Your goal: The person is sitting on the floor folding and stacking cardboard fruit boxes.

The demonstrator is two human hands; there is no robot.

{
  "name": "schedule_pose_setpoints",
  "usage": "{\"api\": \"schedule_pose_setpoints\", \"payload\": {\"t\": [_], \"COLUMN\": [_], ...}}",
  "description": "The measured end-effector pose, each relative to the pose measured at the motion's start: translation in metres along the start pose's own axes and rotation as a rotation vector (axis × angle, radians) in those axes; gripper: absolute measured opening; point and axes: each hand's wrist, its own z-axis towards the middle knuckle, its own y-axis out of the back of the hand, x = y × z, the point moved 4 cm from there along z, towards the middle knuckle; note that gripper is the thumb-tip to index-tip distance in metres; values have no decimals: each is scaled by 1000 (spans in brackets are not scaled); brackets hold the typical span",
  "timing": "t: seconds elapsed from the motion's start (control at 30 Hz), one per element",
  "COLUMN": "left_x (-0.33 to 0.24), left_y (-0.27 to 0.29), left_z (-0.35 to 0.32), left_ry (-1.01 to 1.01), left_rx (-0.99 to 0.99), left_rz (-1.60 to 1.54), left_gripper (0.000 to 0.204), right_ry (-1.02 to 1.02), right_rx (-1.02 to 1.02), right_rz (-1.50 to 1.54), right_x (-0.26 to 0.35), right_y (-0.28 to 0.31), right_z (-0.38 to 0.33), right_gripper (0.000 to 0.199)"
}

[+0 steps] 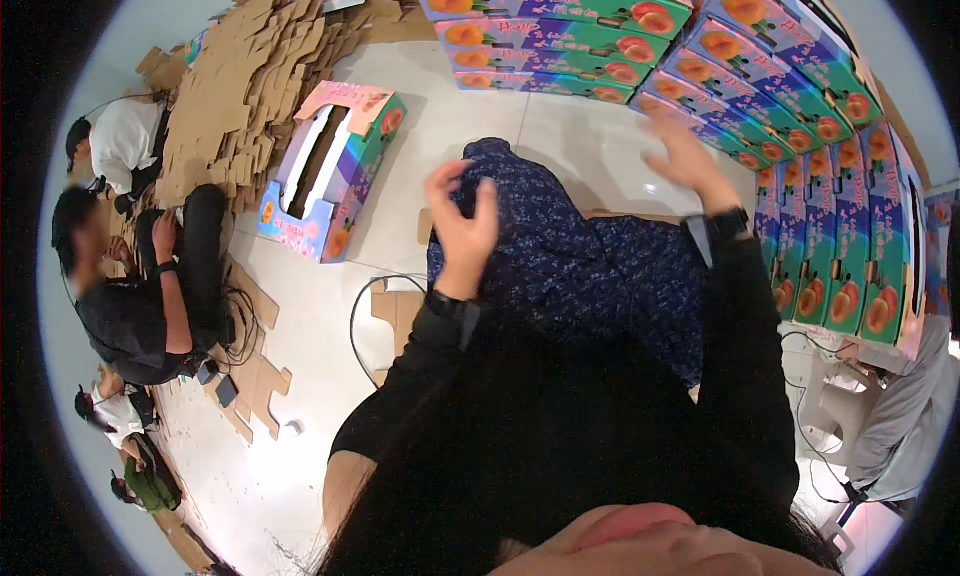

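Note:
My left hand (464, 221) is raised over my lap with its fingers curved and apart, and nothing shows between them. My right hand (692, 158) reaches out farther to the right, smeared by motion, its fingers stretched and apart and nothing visible in it. Beyond it, close to its fingertips in the picture, are stacked colourful cartons (715, 86) printed with peaches. A single carton (368, 176) of the same kind lies on the floor to the left of my left hand, a long opening in its top. Dark blue patterned cloth (545, 246) covers my legs.
A large heap of flattened cardboard (235, 96) lies at the far left. More cartons stand at the back (560, 51) and right (840, 241). Several people sit along the left, one in black (130, 321). Grey trousers (900, 406) and a cable (358, 321) also show.

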Motion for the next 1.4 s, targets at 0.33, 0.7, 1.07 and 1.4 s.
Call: {"api": "schedule_pose_setpoints", "payload": {"t": [0.33, 0.7, 1.07, 1.4], "left_x": [202, 260, 215, 172], "left_y": [203, 266, 219, 137], "left_z": [68, 55, 15, -13], "left_ry": [37, 502, 387, 412], "left_rx": [302, 199, 251, 283], "left_rz": [1390, 1371, 1289, 1341], "left_gripper": [104, 108, 106, 109], "right_ry": [-662, -863, -809, -780], "right_rx": [-117, -129, -177, -221], "right_rz": [128, -80, -108, -85], "right_x": [27, 27, 28, 32], "right_y": [55, 51, 52, 57], "right_z": [-163, -148, -147, -145], "right_gripper": [30, 20, 19, 19]}}
